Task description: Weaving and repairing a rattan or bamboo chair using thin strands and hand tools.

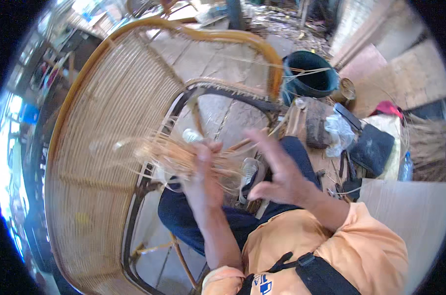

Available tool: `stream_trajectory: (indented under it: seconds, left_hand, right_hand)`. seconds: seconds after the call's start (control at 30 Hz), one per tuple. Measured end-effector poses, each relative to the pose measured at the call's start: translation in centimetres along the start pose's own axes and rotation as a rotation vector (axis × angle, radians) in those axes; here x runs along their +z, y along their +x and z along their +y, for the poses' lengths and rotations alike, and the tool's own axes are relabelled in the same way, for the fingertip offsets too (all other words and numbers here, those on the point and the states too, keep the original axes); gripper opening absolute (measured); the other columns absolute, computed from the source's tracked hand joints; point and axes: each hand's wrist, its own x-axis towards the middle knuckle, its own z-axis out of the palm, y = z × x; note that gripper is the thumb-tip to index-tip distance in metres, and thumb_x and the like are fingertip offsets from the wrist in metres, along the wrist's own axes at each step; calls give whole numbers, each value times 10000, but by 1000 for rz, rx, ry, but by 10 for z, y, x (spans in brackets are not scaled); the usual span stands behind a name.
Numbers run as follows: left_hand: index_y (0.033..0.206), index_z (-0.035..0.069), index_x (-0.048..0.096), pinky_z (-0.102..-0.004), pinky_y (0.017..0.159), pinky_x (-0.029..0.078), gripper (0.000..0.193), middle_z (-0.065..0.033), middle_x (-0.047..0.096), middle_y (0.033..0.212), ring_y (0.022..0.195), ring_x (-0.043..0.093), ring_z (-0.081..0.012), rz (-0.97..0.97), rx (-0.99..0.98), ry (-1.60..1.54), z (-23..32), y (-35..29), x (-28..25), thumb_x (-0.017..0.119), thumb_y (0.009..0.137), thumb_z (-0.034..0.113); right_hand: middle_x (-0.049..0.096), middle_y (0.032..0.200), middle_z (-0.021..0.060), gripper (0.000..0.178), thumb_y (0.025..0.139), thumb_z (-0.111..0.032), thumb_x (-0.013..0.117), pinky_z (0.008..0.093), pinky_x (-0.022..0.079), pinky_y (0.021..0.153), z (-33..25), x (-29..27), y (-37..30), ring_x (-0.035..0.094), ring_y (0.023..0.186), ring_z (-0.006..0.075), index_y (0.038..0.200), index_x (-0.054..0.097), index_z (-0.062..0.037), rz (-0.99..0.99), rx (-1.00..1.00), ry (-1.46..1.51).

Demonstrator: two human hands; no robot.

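My left hand [203, 169] is closed around a bundle of thin, pale rattan strips [164, 153], whose loose ends fan out to both sides and look smeared by motion. To the right of it hovers my right hand [282, 172], its fingers and thumb spread and nothing in its grasp. Beneath and left of the bundle stands a large rattan chair [100, 118] with a curved, close-woven back and a thick, glossy brown rim. The chair's dark seat frame [129, 236] surrounds an opening through which floor tiles show. Short strip ends stick out along that frame.
A dark green bucket [290, 89] stands beyond my knees, with long strips lying across its mouth. To the right are a wooden block [317, 125], a clear plastic bag [338, 129], a black pouch [374, 150] and a plastic bottle [406, 168]. Scraps litter the far floor.
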Motion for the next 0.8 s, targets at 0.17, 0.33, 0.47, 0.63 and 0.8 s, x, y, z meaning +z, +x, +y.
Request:
stream_trajectory:
  seconds: [0.17, 0.33, 0.47, 0.63, 0.8]
  left_hand:
    - [1322, 2, 425, -362, 1075, 290, 527, -148, 440, 1361, 1273, 399, -217, -218, -341, -106, -52, -24, 56, 634, 844, 72]
    - [1327, 16, 418, -294, 991, 376, 570, -92, 497, 1293, 1165, 481, -163, -467, -726, 18, -113, -34, 114, 669, 827, 126]
    - [1411, 26, 268, -321, 1014, 336, 752, -102, 441, 1328, 1197, 436, -215, -804, -788, 33, -151, -39, 172, 685, 815, 218]
    - [1334, 23, 384, -389, 1085, 239, 635, -167, 428, 1338, 1289, 353, -295, -815, 19, 677, -190, -4, 166, 654, 793, 216]
    - [1259, 5, 442, -468, 1037, 276, 492, -209, 418, 1317, 1255, 358, -389, -392, 83, 1074, -241, 46, 107, 590, 814, 154]
  right_hand:
    - [383, 1313, 214, 774, 803, -391, 664, 416, 320, 1029, 29, -12, -33, 368, 1234, 404, 1352, 287, 3, 16, -44, -103]
    - [490, 1183, 202, 520, 865, -244, 596, 390, 384, 961, 54, -47, -101, 475, 1112, 361, 1290, 376, -41, 42, 482, -126]
    - [566, 1050, 180, 372, 888, -162, 526, 375, 441, 861, 88, -96, -111, 567, 947, 292, 1236, 452, -52, 501, 750, 334]
    - [590, 974, 195, 355, 903, -198, 456, 385, 448, 821, 144, -225, -76, 587, 888, 255, 1211, 488, -25, 717, 882, -306]
    - [612, 933, 218, 278, 858, -89, 446, 451, 457, 745, 291, -308, -2, 607, 866, 360, 1109, 515, 9, 480, 686, -750]
